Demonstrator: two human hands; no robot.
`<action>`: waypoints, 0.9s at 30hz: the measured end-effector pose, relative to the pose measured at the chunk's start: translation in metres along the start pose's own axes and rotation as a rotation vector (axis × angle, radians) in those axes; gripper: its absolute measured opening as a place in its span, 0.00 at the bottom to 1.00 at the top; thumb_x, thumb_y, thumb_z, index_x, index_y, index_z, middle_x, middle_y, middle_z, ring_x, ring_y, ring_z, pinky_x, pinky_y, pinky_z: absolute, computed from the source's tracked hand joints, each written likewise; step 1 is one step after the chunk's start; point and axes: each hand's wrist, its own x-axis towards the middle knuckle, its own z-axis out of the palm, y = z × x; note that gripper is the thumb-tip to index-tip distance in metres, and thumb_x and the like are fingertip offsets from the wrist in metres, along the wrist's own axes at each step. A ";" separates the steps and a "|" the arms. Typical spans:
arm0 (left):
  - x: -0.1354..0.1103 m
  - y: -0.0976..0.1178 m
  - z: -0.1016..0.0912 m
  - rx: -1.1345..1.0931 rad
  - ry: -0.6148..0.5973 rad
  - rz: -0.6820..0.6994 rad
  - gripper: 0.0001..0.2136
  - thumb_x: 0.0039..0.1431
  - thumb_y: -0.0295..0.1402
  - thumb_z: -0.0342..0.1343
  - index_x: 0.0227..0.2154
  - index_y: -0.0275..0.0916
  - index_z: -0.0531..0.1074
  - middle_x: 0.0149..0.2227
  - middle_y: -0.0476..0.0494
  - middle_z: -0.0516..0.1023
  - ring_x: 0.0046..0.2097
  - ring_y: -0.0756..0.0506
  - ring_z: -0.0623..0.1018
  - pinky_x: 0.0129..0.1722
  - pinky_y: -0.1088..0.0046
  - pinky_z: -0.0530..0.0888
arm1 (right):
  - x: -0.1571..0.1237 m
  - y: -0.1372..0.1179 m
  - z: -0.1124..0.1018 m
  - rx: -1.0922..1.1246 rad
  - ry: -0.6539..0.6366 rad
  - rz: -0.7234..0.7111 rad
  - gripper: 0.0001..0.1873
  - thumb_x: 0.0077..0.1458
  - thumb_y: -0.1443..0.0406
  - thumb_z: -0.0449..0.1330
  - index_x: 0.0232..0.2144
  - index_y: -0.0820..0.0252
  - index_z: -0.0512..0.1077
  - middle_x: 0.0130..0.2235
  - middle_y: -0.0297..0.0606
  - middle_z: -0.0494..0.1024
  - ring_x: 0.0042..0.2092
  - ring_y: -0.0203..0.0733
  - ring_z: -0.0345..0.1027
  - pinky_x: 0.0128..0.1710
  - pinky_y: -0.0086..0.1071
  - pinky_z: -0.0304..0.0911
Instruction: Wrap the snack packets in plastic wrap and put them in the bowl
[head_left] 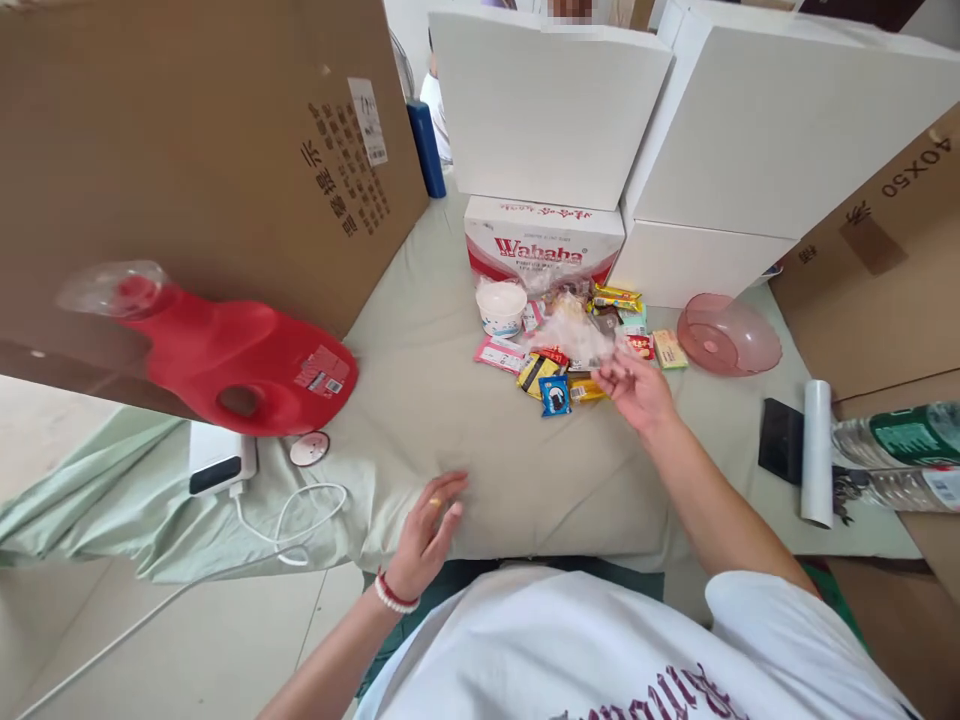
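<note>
My left hand (429, 520) rests flat on the pale green cloth (450, 420) near its front edge, fingers stretched out, a ring on one finger and a bead bracelet on the wrist. My right hand (634, 385) reaches forward to a pile of small snack packets (559, 370), its fingers pinching a crumpled clear plastic bag (570, 335) that lies over the pile. A white cup (501, 306) stands just left of the pile.
A red jug (232, 365) lies on its side at left before a big brown carton (202, 150). White boxes (547, 110) and a Wahaha carton (544, 240) stand behind. A pink bowl (729, 335), dark phone (780, 440), white roll (816, 450) and bottles (896, 440) lie at right. A power bank (221, 460) with cable lies at left.
</note>
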 end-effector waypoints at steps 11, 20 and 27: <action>0.129 0.073 0.090 -0.984 -0.195 -0.669 0.24 0.50 0.52 0.70 0.40 0.40 0.74 0.43 0.38 0.84 0.49 0.37 0.84 0.46 0.57 0.82 | -0.144 0.074 -0.048 -0.762 -0.190 -0.136 0.16 0.63 0.55 0.61 0.48 0.50 0.83 0.40 0.38 0.80 0.40 0.43 0.74 0.45 0.38 0.71; 0.065 0.034 0.034 -0.442 0.329 -0.487 0.21 0.58 0.57 0.58 0.37 0.43 0.69 0.29 0.52 0.75 0.27 0.48 0.77 0.21 0.76 0.68 | -0.025 0.029 -0.016 -1.207 -0.184 -0.414 0.18 0.68 0.61 0.52 0.50 0.56 0.79 0.47 0.44 0.81 0.46 0.46 0.76 0.50 0.40 0.71; 0.002 0.008 0.029 -0.168 0.256 -0.463 0.23 0.53 0.58 0.61 0.34 0.41 0.74 0.20 0.53 0.70 0.21 0.47 0.71 0.23 0.70 0.68 | 0.097 0.047 0.129 -1.642 -0.314 -0.529 0.20 0.69 0.69 0.49 0.58 0.59 0.73 0.65 0.48 0.70 0.55 0.51 0.71 0.48 0.38 0.68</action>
